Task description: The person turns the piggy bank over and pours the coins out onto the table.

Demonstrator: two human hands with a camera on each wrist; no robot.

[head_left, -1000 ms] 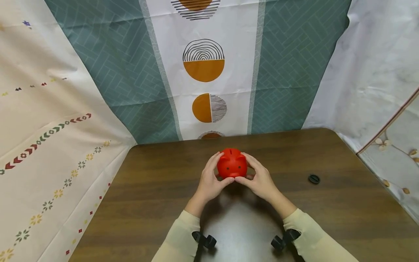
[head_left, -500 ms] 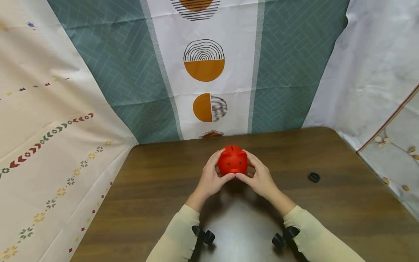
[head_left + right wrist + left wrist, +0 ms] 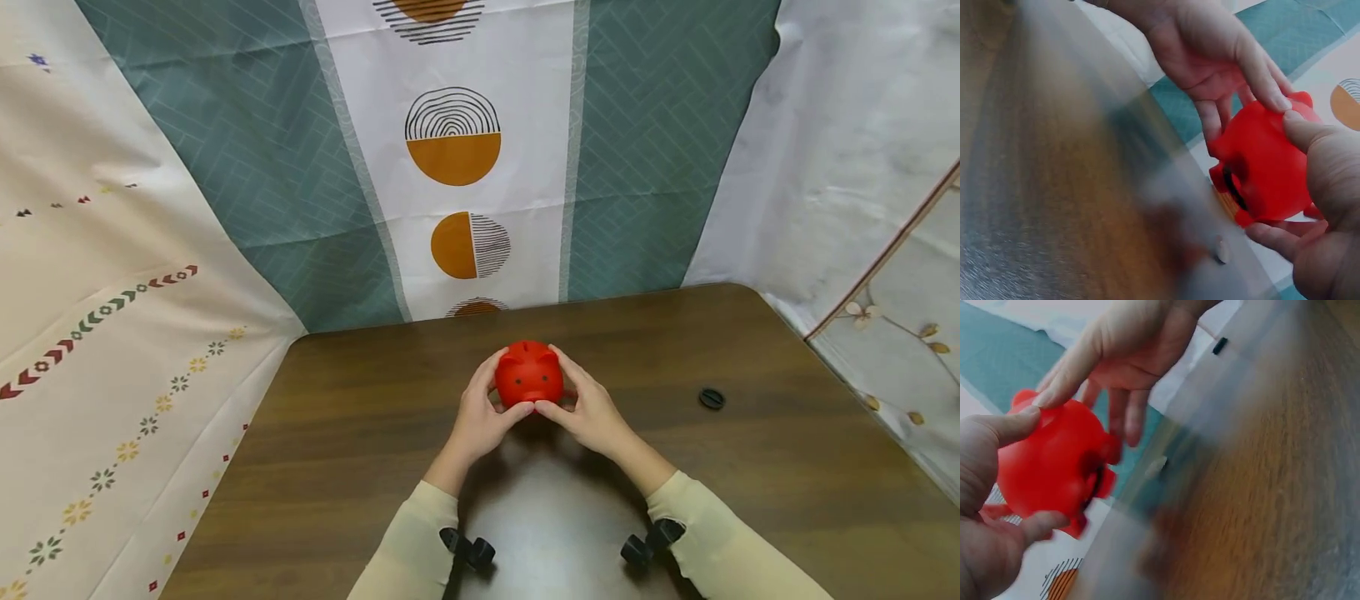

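Note:
A red piggy bank (image 3: pixel 528 375) is held up over the table between both hands, its face toward the head camera and its coin slot on top. My left hand (image 3: pixel 478 412) grips its left side, thumb in front below the snout. The right hand (image 3: pixel 594 414) grips the other side the same way, the thumb tips nearly meeting. Both wrist views show the underside with its short feet and a dark round opening (image 3: pixel 1235 187). Under it, a small pale coin-like disc (image 3: pixel 1221 250) shows against the tabletop; hands and bank hide that spot from the head camera.
A black oval plug (image 3: pixel 712 399) with a raised bar lies on the brown wooden table (image 3: pixel 360 433), right of the hands. Patterned cloths (image 3: pixel 450 192) hang behind the table and along both sides. Black straps with small cameras (image 3: pixel 480 552) sit on both wrists.
The piggy bank rose slightly by half a second ago, and both hands have since brought it down a little. The head view has shifted slightly. The plug stays on the table.

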